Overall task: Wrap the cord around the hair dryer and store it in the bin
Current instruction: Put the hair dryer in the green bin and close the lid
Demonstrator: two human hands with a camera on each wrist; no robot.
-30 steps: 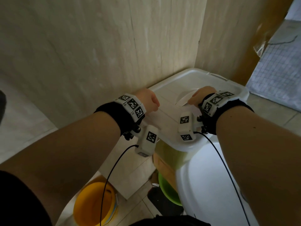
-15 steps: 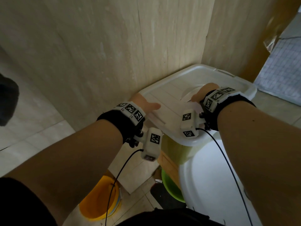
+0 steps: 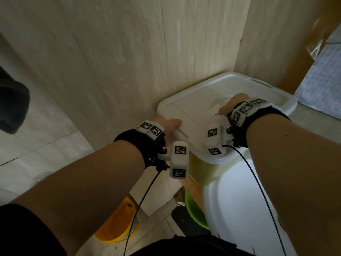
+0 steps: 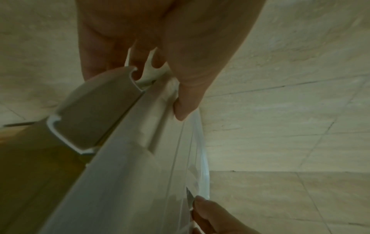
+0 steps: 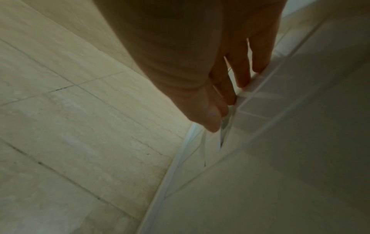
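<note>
A white bin lid [image 3: 199, 111] lies over a yellowish translucent bin [image 3: 201, 169] in the corner of tiled walls. My left hand [image 3: 166, 124] grips the lid's near left edge. In the left wrist view its thumb [image 4: 184, 109] lies on top and its fingers [image 4: 140, 63] curl under the rim. My right hand [image 3: 228, 106] holds the lid's right side. The right wrist view shows its thumb [image 5: 210, 121] and fingers pinching the ribbed rim [image 5: 252, 95]. The hair dryer and its cord are not in view.
A large white rounded lid [image 3: 249, 209] sits below the bin at lower right. On the floor stand a yellow bucket [image 3: 118, 224] and a green basin [image 3: 195, 209]. A dark object [image 3: 13, 108] hangs at the left edge. The tiled wall is close behind the bin.
My left hand has gone from a closed fist at the lid's edge to a grip with the thumb laid along the top. The right hand stays on the lid.
</note>
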